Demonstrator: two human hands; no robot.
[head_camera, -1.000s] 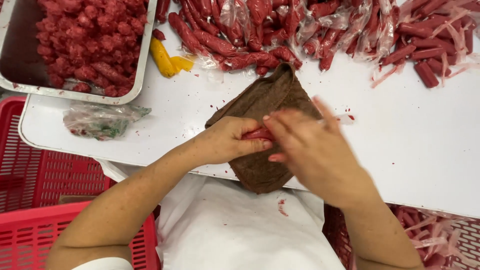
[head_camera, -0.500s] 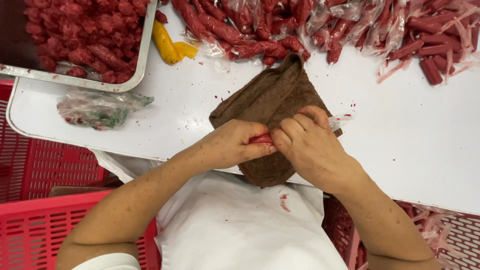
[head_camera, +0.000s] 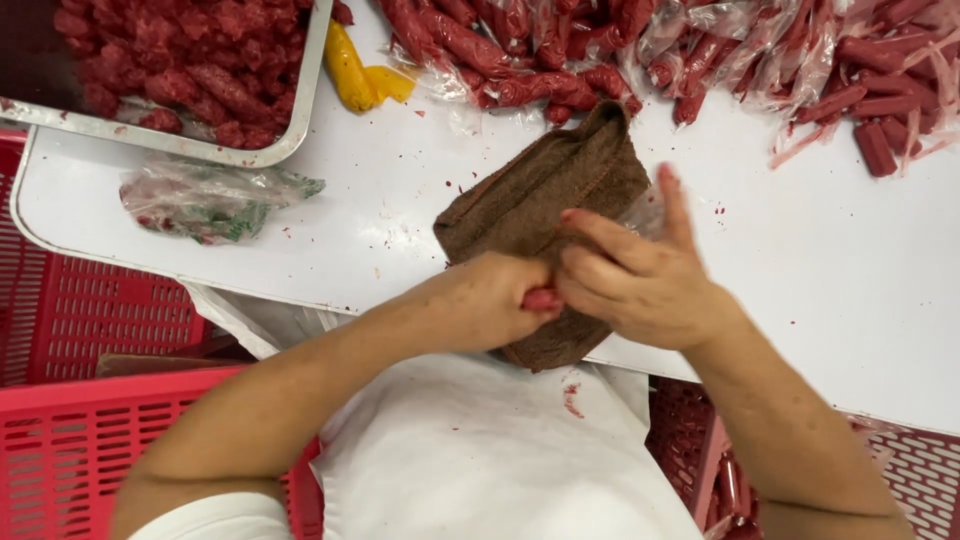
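A red sausage (head_camera: 541, 298) sits pinched in the left hand (head_camera: 487, 303), whose fingers are curled tight around it. The right hand (head_camera: 640, 285) works at its end, fingers half spread. Under both lies a brown cloth (head_camera: 545, 200), likely catching juice, overhanging the counter (head_camera: 820, 270) edge. Bare counter opens rightward; more sausages (head_camera: 600, 50) lie beyond.

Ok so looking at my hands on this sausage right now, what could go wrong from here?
The red sausage is almost hidden between your left hand and right hand, so it could slip or break. The brown cloth overhangs the white table edge and might slide off. Red smears may stain your white apron further.
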